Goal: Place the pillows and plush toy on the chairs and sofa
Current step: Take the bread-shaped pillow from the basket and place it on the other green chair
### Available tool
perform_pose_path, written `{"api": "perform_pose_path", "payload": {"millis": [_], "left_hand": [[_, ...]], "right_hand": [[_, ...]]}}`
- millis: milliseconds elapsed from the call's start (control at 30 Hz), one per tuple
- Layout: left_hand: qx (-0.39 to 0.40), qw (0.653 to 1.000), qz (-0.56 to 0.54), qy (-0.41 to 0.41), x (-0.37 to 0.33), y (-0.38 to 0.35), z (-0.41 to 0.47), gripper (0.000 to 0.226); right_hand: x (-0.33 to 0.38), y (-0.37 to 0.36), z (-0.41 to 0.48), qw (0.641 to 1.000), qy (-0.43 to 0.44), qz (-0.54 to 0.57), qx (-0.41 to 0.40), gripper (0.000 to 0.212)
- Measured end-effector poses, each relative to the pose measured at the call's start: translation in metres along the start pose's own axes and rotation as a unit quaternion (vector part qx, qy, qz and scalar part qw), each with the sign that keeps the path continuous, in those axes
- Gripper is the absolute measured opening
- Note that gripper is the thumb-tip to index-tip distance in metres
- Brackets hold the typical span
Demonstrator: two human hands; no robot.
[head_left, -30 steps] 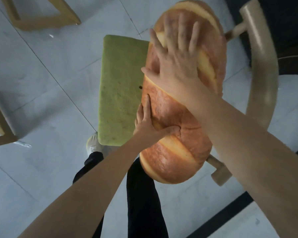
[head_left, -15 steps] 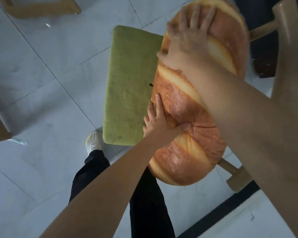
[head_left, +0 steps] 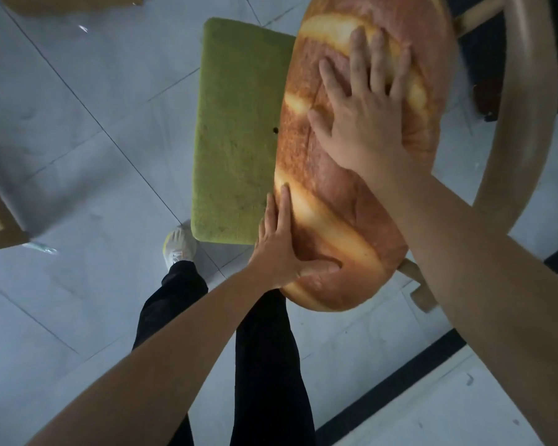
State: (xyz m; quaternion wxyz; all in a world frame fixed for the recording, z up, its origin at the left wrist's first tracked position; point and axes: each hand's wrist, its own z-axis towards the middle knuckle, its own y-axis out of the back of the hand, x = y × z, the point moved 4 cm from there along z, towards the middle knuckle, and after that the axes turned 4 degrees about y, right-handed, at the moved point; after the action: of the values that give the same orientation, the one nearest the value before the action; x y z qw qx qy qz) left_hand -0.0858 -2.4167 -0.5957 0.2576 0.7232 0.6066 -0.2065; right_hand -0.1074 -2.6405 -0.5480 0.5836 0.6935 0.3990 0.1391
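On the green chair seat (head_left: 236,140), both hands' spread fingers (head_left: 358,53) press the bread pillow (head_left: 332,194).

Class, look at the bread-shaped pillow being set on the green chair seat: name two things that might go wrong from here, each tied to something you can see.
1. The bread pillow is longer than the green seat cushion and its near end overhangs the front edge, so it may tip off once released.
2. The right hand only presses flat on top and the left hand steadies the side. Neither has a closed grip, so the pillow may slide sideways against the curved backrest.
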Motion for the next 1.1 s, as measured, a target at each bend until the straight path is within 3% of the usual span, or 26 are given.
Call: {"api": "perform_pose_path", "payload": {"millis": [100,233,433,600,700,767,833,933,1100], "left_hand": [[0.011,0.998,-0.058,0.030,0.018,-0.007,-0.010,0.158],[-0.002,0.997,-0.070,0.020,0.018,-0.014,-0.011,0.149],[-0.024,0.996,-0.071,0.056,0.026,-0.036,-0.029,0.152],[-0.015,0.997,-0.032,0.063,0.019,-0.033,-0.029,0.142],[-0.012,0.999,-0.001,0.047,0.011,-0.011,-0.047,0.108],[-0.053,0.996,0.060,0.047,-0.004,0.021,-0.075,0.077],[-0.122,0.987,0.090,0.049,-0.022,0.062,-0.112,0.061],[-0.214,0.976,0.036,0.013,-0.054,0.124,-0.182,0.055],[-0.304,0.946,-0.091,-0.071,-0.102,0.191,-0.331,0.052]], "right_hand": [[0.018,0.019,-0.015,0.999,0.001,0.028,-0.026,0.078],[0.037,-0.002,-0.070,0.997,0.082,0.004,-0.009,0.079],[0.031,-0.006,-0.064,0.998,0.069,0.001,-0.009,0.082],[0.029,-0.002,-0.102,0.997,0.048,0.056,-0.033,0.069],[0.029,0.004,-0.122,0.994,0.047,0.094,0.012,0.065],[0.026,0.023,-0.136,0.989,0.029,0.130,0.063,0.062],[0.022,0.052,-0.156,0.980,-0.004,0.180,0.089,0.062],[0.016,0.107,-0.198,0.939,-0.055,0.327,0.092,0.064],[0.017,0.222,-0.273,0.811,-0.167,0.561,-0.011,0.051]]}}
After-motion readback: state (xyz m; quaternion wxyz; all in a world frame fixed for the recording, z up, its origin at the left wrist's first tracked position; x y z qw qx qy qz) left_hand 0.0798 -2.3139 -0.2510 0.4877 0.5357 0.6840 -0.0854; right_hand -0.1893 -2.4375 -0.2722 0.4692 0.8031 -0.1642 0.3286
